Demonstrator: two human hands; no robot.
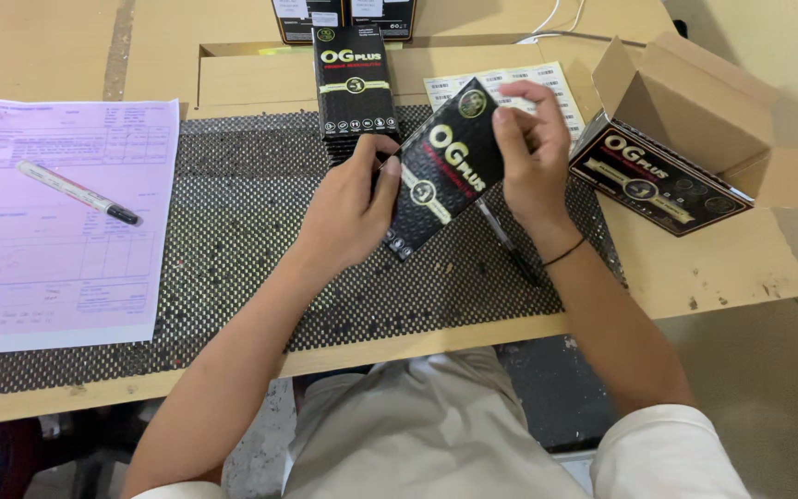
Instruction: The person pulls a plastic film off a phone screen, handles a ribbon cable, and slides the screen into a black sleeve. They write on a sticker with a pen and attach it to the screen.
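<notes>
I hold a slim black box with white and gold print (441, 176) tilted over the dark mesh mat (233, 231). My left hand (353, 208) grips its lower left edge. My right hand (530, 148) pinches its upper right edge, fingers curled near the box's top corner. Just behind my left hand lies a stack of matching black boxes (355, 88). A sheet of small white barcode stickers (547, 88) lies flat behind my right hand.
An open cardboard carton (685, 120) with a black printed side sits at the right. A pink paper form (57, 222) with a marker pen (78, 192) on it lies at the left. A dark pen (510, 245) rests below my right wrist. More black boxes (344, 18) stand at the far edge.
</notes>
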